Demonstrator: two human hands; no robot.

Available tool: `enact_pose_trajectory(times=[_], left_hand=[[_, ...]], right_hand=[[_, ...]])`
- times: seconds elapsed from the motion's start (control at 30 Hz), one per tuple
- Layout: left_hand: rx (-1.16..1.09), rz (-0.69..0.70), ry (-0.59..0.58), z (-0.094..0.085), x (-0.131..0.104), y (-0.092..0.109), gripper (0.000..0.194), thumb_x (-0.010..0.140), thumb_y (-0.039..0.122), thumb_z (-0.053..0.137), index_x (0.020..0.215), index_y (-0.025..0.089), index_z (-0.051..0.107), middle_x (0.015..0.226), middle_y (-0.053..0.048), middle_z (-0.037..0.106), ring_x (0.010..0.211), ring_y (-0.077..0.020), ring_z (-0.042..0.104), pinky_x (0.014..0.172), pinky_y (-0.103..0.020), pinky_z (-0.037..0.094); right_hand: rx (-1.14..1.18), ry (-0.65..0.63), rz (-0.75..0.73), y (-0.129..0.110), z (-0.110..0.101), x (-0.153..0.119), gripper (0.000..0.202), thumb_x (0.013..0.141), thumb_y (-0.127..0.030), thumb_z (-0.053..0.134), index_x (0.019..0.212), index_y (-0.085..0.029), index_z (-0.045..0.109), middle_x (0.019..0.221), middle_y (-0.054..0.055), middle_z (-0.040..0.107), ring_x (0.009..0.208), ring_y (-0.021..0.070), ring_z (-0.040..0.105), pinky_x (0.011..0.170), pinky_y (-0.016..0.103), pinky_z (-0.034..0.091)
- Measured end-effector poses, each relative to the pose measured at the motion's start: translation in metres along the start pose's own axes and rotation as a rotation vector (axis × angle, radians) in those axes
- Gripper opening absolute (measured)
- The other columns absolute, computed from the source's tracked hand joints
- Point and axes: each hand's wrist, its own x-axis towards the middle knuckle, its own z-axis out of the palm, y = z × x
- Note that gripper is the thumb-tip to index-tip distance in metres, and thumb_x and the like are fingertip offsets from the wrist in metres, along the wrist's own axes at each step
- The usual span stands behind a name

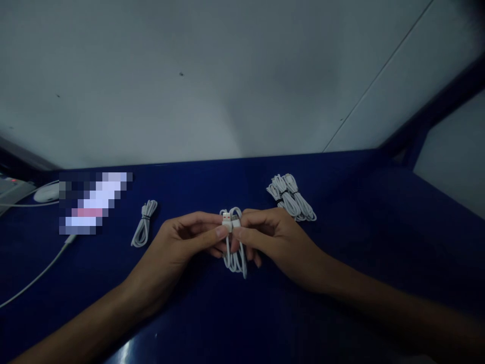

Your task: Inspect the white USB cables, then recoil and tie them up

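A coiled white cable (235, 263) is held up between both hands at the centre, its loops hanging below the fingers. My left hand (189, 237) pinches it near a white USB plug (226, 222). From the other side, my right hand (271, 232) grips it at a second connector (235, 221), thumb in front. The two thumbs are close together, and the fingers behind are partly hidden. Left of my left hand lies a bundled white cable (142, 227) with a dark tie. Beyond my right hand lies a pile of tied white cables (290, 197).
The blue table (212, 182) meets a pale wall (189, 101) at the back. On the left are a pixelated bright object (100, 199), a white cord (41, 278) running from it and a white rounded item (47, 192). A blue frame bar (435, 108) stands at right.
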Motion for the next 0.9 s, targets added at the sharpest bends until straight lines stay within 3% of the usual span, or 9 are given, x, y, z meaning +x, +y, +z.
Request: enact_pose_trajectory(times=[0.9], left_hand=[[-0.016, -0.010, 0.000, -0.0008, -0.0010, -0.0004, 0.020, 0.093, 0.029, 0.089, 0.113, 0.023, 0.088, 0.090, -0.005, 0.085, 0.081, -0.0153, 0.075, 0.080, -0.025, 0.059]], right_hand=[[0.027, 0.022, 0.029, -0.0030, 0.0025, -0.0008, 0.024, 0.101, -0.027, 0.070, 0.081, -0.019, 0.081, 0.083, 0.001, 0.067, 0.063, 0.0095, 0.060, 0.057, 0.023, 0.050]])
